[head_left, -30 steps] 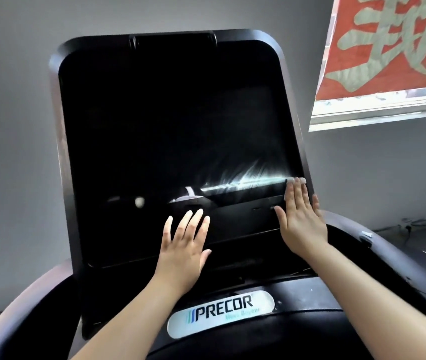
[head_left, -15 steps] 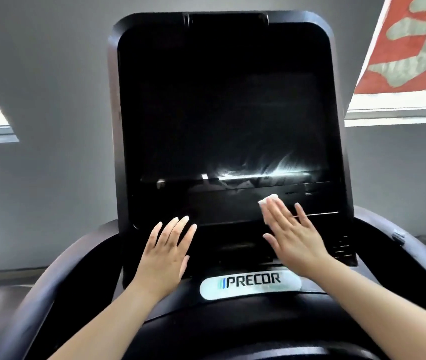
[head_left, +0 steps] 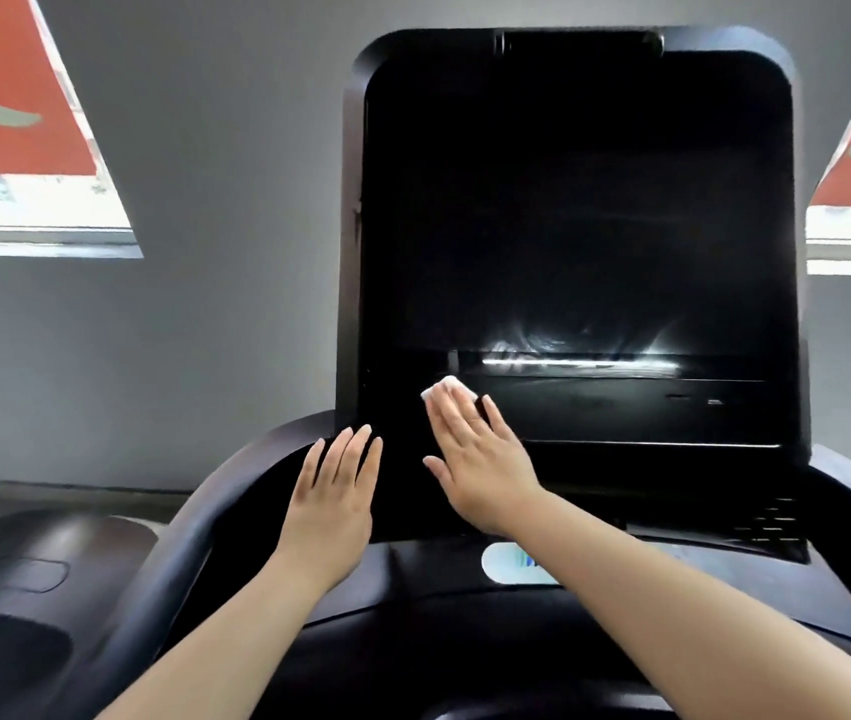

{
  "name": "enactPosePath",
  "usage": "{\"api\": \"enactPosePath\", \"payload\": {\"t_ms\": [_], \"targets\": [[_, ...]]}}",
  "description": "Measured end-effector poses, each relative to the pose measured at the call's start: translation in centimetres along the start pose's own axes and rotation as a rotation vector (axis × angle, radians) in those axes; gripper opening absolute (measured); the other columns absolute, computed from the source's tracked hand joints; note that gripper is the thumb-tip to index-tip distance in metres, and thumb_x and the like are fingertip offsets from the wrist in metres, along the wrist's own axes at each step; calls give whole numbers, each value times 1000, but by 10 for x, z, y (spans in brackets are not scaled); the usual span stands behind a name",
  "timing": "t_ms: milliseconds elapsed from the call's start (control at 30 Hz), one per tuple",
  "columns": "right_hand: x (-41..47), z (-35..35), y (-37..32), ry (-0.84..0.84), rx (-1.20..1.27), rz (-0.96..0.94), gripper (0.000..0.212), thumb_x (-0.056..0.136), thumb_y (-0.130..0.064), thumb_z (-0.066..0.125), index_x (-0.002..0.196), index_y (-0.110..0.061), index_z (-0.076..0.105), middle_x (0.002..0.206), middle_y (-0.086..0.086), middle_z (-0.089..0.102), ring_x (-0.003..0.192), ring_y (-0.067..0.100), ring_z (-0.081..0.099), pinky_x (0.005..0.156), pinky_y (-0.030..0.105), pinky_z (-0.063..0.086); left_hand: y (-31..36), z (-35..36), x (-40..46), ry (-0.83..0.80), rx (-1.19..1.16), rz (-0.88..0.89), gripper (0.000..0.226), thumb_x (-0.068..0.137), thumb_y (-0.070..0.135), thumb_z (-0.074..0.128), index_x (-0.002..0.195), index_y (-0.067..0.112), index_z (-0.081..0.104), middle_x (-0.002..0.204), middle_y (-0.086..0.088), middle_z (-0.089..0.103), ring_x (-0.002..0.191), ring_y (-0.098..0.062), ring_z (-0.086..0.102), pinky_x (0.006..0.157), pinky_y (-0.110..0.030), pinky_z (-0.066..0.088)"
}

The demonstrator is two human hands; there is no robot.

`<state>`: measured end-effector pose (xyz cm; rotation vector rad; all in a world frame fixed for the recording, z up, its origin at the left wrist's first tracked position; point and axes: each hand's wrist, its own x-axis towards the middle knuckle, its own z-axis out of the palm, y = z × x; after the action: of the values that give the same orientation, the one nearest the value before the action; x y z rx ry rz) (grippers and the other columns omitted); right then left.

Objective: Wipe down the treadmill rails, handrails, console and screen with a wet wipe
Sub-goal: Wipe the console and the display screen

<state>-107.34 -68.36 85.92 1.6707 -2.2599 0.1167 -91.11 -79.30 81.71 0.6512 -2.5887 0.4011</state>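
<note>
Screen [head_left: 569,210] wiping is judged to be the step in hand: a small white wet wipe [head_left: 448,388] is pressed flat under the fingertips of the right hand [head_left: 480,459], just left of centre in the frame, on the dark lower band of the console [head_left: 621,413] directly beneath the glossy panel. Streaked moisture is seen as bright smears along the bottom edge of the panel, right of the wipe. No closed grip is formed; the right fingers are laid out straight and together, the palm angled toward the console, the wipe held only by pressure. The left hand [head_left: 335,491] is likewise spread straight-fingered, holding nothing, at the lower left corner of the console beside the curved handrail [head_left: 195,517]. The dry-looking upper part of the panel suggests higher passes are needed next, with even pressure so the wipe is not lost.
</note>
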Motion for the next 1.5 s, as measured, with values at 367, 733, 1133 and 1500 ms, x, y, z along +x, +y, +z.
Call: {"api": "enactPosePath", "payload": {"t_ms": [367,733,1133,1500], "targets": [[67,-16,-63,-48,196,13,61,100,-44,11,148,-15,-15,156,-2,-20,139,10,-28,114,34,-16,-28,-1,-6,-20,-80,-13,89,41,15,82,125,1,57,132,-16,54,125,-26,36,105,-40,23],[23,-5,-41,-75,-105,-217,63,94,-45,18,147,-13,31,153,4,30,143,15,22,117,40,3,-34,8,-14,1,-52,51,84,38,16,85,118,0,63,128,-16,57,121,-27,38,102,-41,26],[51,-13,-51,-27,-83,-91,66,94,-48,3,151,-16,0,159,-1,-3,146,13,-9,115,40,-10,-21,4,-2,-22,-130,51,96,42,17,83,130,4,47,136,-16,50,124,-26,44,101,-43,39],[-77,-1,109,-193,-444,-215,63,91,-45,26,145,-12,30,145,3,44,136,19,28,115,42,5,-14,12,-7,9,-105,127,91,49,8,79,132,3,40,142,-19,37,131,-29,32,112,-44,26]]}}
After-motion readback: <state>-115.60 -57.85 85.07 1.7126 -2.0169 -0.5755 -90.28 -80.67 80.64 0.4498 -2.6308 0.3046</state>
